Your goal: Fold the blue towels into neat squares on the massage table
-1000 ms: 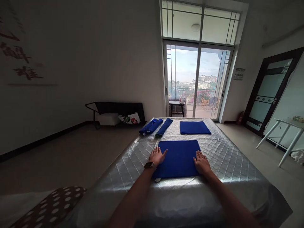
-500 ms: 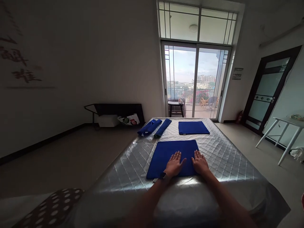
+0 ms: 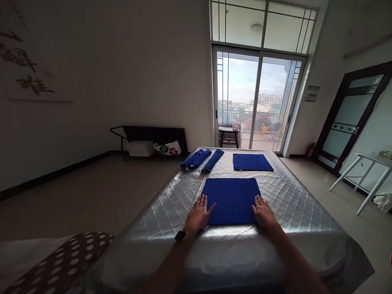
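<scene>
A flat blue folded cloth [image 3: 232,201] lies in front of me on the silver quilted cover [image 3: 167,210]. At its left edge my left hand [image 3: 199,214] lies flat, fingers stretched out and thumb over the cloth; a dark watch is on that wrist. My right hand [image 3: 263,211] rests against the right edge, open as well, with its fingers pointing forward. Neither hand grips anything. Farther back lies a second flat blue cloth [image 3: 252,162]. To its left are a rolled blue cloth [image 3: 212,161] and a looser blue bundle [image 3: 195,159].
Brown polka-dot fabric [image 3: 70,261] is at the lower left. By the wall stands a dark bench [image 3: 153,136] with a white box [image 3: 141,148] under it. A white stool [image 3: 375,163] stands at the right, and a sliding glass door [image 3: 239,94] is behind the covered surface.
My left hand has slid left from the cloth's middle to its left edge, and my right hand now sits at the right edge. The cloth's left side looks straighter. The view has shifted slightly.
</scene>
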A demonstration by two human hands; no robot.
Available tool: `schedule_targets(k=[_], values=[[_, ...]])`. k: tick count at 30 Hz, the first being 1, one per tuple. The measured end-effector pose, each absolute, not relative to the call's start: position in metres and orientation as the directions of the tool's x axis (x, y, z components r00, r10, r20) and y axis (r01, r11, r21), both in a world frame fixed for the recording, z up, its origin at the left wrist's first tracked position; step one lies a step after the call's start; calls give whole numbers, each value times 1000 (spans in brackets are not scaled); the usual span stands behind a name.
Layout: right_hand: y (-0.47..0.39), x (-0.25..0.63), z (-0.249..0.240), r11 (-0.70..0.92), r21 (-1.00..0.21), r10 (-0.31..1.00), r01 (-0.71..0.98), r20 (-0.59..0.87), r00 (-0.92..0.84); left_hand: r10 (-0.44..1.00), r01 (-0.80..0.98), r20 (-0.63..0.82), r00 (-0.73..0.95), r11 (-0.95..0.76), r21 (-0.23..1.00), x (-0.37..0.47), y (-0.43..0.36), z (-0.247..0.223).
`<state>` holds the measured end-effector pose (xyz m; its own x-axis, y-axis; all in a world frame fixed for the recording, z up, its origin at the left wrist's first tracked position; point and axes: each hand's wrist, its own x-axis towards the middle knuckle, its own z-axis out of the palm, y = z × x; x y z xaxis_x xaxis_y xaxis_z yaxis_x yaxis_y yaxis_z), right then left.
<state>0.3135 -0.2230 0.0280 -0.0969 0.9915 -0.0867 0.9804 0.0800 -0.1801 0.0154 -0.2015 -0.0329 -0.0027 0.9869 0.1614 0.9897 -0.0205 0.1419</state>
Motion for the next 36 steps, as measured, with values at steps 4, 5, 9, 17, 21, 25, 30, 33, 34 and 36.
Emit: schedule_targets(k=[4, 5, 9, 17, 21, 25, 30, 33, 34, 36], values=[[-241, 316, 19, 108, -177, 989, 978, -80, -124, 987, 987, 160, -5, -21, 160, 15, -202, -33], [-243, 316, 17, 114, -172, 990, 979, -65, -127, 987, 986, 159, -3, -23, 164, 15, -203, -32], [-244, 315, 14, 125, -156, 990, 980, -38, -133, 992, 985, 127, 17, -38, 167, 12, -207, -22], [-242, 313, 8, 115, -193, 992, 975, -24, -121, 993, 977, 63, 104, -113, 179, 83, -208, 4], [-242, 316, 6, 134, -183, 989, 974, -32, -142, 895, 868, 111, 431, -446, 220, 161, -210, 1], [-243, 316, 7, 148, -187, 986, 971, -52, -161, 859, 823, 93, 504, -510, 251, 187, -210, -3], [-243, 312, 10, 111, -233, 992, 966, -37, -123, 936, 908, 43, 348, -348, 233, 126, -209, -8], [-243, 312, 9, 126, -243, 991, 962, -12, -133, 980, 962, 45, 192, -197, 187, 69, -213, -16], [-244, 312, 9, 127, -241, 991, 962, -10, -134, 986, 973, 60, 158, -166, 163, 50, -216, -19], [-244, 313, 8, 127, -232, 991, 964, -18, -134, 984, 980, 99, 147, -158, 117, 18, -222, -25]])
